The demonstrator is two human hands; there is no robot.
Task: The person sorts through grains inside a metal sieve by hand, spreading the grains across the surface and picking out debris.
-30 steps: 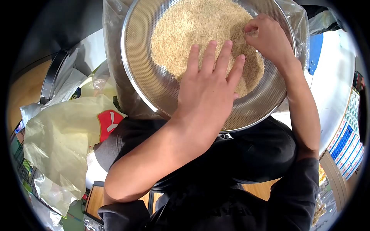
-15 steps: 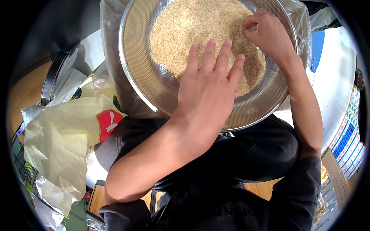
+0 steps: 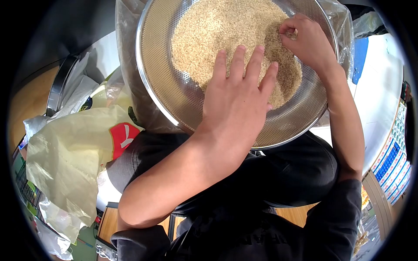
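Note:
A wide metal sieve (image 3: 156, 78) with a perforated bottom and shiny rim sits at my lap. Pale brown grain (image 3: 209, 35), which looks like unpolished rice, is heaped in it. My left hand (image 3: 237, 95) lies palm down over the near side of the heap, fingers spread, fingertips at the grain. At the far right of the heap, my right hand (image 3: 307, 41) has its thumb and fingers curled into a pinch just over the grain. Whatever is between those fingertips is too small to make out.
A clear plastic bag (image 3: 135, 87) lies under and around the sieve. To the left is a crumpled yellowish bag (image 3: 65, 152) with a red emblem. Boxes with blue and white print (image 3: 392, 165) stand at the far right, beside a white surface (image 3: 379, 91).
My right hand has shifted slightly right and down, still pinched. The left hand stays spread in about the same place on the grain. The whole view has moved a little.

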